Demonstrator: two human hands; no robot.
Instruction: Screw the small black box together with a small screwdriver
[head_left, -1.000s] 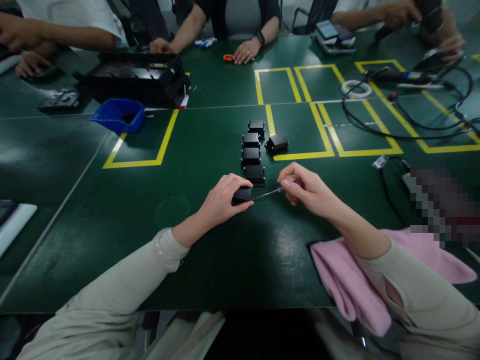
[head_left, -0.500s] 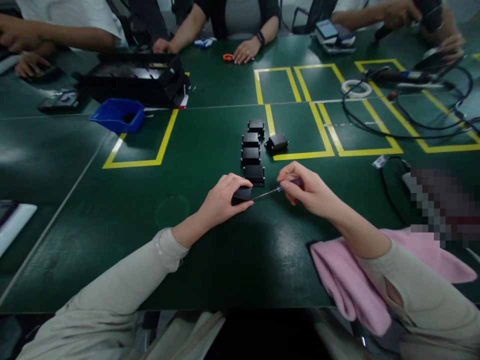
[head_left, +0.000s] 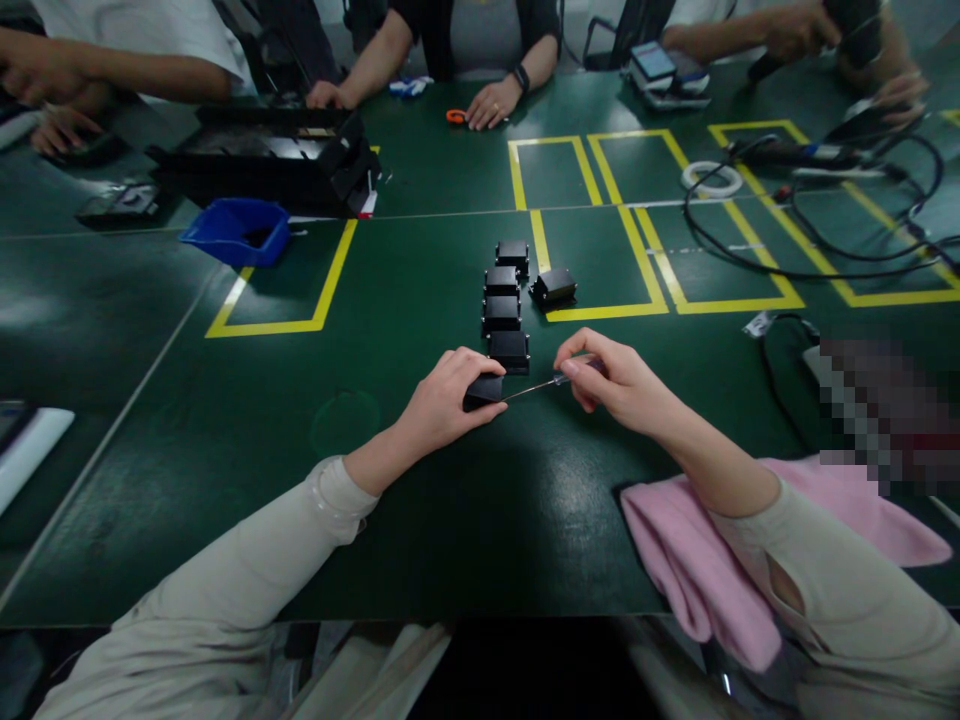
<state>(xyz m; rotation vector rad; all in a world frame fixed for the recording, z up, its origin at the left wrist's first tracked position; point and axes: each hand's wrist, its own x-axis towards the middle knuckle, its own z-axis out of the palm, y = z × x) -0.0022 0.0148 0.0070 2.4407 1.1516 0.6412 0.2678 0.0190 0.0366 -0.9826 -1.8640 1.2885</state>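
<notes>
My left hand (head_left: pixel 454 398) is closed around a small black box (head_left: pixel 484 391) on the green table, thumb in front and fingers behind. In my right hand (head_left: pixel 611 378) is a screwdriver (head_left: pixel 534 388), its handle pinched between thumb and fingers. The thin metal shaft points left, and its tip meets the right side of the held box by my left thumb; the exact contact is too small to make out. Just beyond stands a black box (head_left: pixel 508 349) of the same kind, heading a column of several alike. Another black box (head_left: pixel 555 286) lies askew to their right.
A blue scoop-like bin (head_left: pixel 238 232) and a black tray stack (head_left: pixel 262 165) stand at the far left. A pink cloth (head_left: pixel 690 560) lies under my right forearm. Black cables (head_left: pixel 810 268) loop at the right. Co-workers' hands (head_left: pixel 491 102) rest or work along the far side.
My right hand and the screwdriver handle have shifted very slightly downward. My left hand and the box in it stay where they were.
</notes>
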